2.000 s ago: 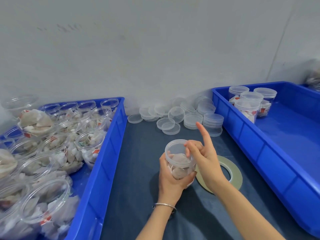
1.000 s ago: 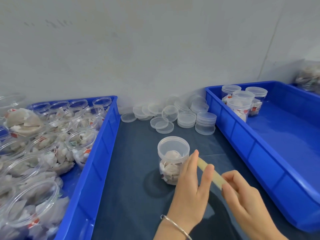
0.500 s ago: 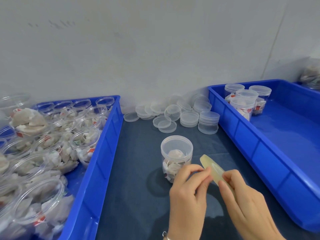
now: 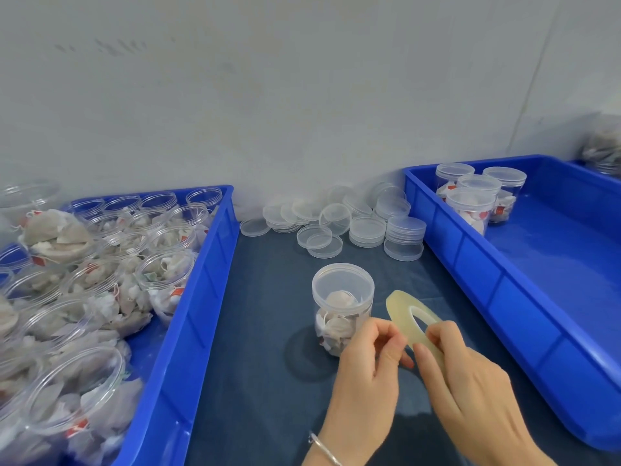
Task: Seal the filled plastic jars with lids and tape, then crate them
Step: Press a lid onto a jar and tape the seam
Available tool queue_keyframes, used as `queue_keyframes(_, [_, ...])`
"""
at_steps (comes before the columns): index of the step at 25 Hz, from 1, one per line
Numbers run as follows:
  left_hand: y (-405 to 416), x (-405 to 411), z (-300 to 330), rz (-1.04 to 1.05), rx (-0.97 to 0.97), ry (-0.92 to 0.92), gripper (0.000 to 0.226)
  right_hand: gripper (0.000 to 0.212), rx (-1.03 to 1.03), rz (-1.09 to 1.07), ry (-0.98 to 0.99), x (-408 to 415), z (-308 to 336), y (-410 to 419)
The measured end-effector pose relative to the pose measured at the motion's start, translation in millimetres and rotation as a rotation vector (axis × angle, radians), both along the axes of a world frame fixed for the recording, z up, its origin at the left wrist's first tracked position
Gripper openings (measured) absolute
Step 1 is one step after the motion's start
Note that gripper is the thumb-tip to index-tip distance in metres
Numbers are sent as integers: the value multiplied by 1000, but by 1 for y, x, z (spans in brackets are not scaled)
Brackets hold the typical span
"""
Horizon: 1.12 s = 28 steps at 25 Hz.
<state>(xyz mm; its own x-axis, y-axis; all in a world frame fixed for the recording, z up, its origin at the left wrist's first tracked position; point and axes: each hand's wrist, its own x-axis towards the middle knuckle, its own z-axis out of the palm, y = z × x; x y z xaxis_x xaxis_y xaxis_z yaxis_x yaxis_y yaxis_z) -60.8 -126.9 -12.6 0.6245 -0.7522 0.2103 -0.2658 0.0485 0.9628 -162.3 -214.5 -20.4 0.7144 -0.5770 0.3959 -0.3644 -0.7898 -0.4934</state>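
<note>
At 9 o'clock the left crate [image 4: 188,334] holds open filled jars. At centre the lidded jar [image 4: 342,307] stands free on the table [image 4: 255,331], loose lids [image 4: 366,227] at 12 o'clock behind it. The left hand [image 4: 366,368] pinches at the tape roll's [image 4: 411,317] edge, seemingly at the tape end; the right hand [image 4: 470,375] grips the roll. At 2 o'clock the right crate [image 4: 524,307] holds four sealed jars.

Risk: the thin tape could slip from the fingertips or fold onto itself, and the unheld jar could tip when tape is pressed on.

Half a second ago the roll was edge-on; it has since turned, showing its hole.
</note>
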Motion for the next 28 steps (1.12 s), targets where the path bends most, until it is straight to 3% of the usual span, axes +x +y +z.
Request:
queue_keyframes(3, [4,6,0,-18,-61,161,27,36,25,-4,18,4,1,0])
queue_keyframes(5, [6,12,0,-32,-35,108,34,35,36,-2,40,3,2,0])
queue_keyframes(10, [6,12,-2,70,-26,-49,13,27,55,36,69,1,1,2])
queue_keyframes(17, [9,11,-1,153,-49,-507,10,9,149,82,107,-4,-1,5])
queue_keyframes(21, [14,12,27,217,-133,-747,15,42,162,60,124,-7,7,-14])
queue_keyframes(25, [24,54,30,325,-218,-608,8,52,-24,-47,126,-17,12,-42])
queue_keyframes(28, [27,64,-9,379,-210,-233,13,50,-371,-59,219,-9,20,-47])
